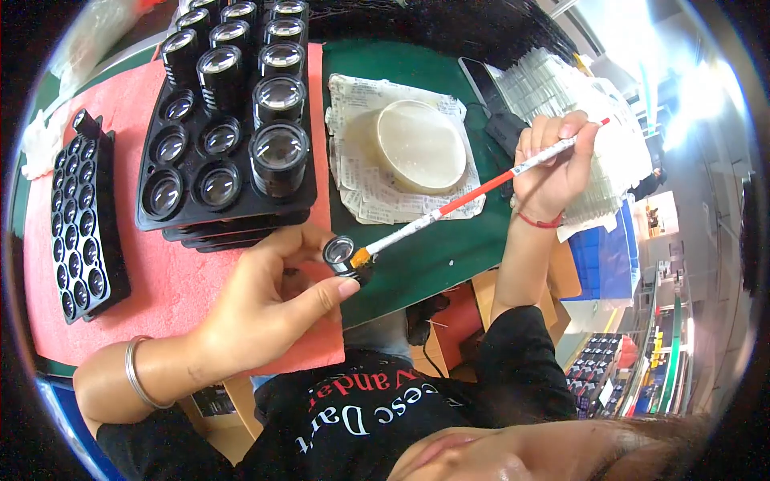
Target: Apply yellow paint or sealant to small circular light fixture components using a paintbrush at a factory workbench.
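1. The scene is evenly and brightly lit from above.
2. Blown-out glare is seen at two o'clock, where detail is washed out.
3. Glints are caught on the lenses in the black tray [224, 128] at eleven o'clock.
4. Straight edges are bent toward the dark circular rim.
5. The near foreground at six o'clock is blurred.

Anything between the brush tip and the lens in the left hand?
Nothing visible. The brush, held by the right hand, has its orange tip at the rim of the small lens that the left hand pinches.
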{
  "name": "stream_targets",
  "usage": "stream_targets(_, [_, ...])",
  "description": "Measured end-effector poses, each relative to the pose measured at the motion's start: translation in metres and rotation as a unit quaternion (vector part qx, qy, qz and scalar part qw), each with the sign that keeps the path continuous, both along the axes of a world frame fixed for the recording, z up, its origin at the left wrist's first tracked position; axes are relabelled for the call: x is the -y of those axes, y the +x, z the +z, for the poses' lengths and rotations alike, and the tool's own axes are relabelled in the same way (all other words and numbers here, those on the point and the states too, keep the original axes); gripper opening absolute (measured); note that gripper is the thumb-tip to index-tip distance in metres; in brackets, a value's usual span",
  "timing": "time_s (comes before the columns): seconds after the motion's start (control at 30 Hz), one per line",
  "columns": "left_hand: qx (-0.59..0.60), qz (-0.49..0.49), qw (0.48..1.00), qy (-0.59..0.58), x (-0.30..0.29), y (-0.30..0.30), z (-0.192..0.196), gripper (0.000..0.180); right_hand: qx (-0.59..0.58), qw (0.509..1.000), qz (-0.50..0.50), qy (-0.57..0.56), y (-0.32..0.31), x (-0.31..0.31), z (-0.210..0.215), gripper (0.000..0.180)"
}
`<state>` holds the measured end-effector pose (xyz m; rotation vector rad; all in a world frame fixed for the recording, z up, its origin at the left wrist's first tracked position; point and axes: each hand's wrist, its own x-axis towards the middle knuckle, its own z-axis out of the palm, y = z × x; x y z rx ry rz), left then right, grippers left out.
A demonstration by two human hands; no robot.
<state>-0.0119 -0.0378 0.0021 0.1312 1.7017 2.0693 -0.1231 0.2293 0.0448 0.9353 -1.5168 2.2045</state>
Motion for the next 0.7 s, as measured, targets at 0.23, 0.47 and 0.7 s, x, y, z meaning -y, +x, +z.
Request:
stream_targets(0.23, [0.008, -0.02, 1.0, 0.021, -0.001, 0.001, 0.002, 0.031, 0.013, 1.0, -0.023, -0.002, -0.002, -0.003, -0.001, 0.029])
stream_targets(0.47, [-0.054, -0.085, 0.994, 0.046, 0.0, -0.002, -0.001, 0.027, -0.021, 0.997, -0.078, -0.002, -0.008, -0.003, -0.002, 0.028])
stream_targets(0.7, [-0.191, -0.257, 0.938, -0.136, 0.028, 0.0, 0.048, 0.024, 0.036, 0.997, -0.02, -0.06, -0.011, -0.007, 0.002, 0.028])
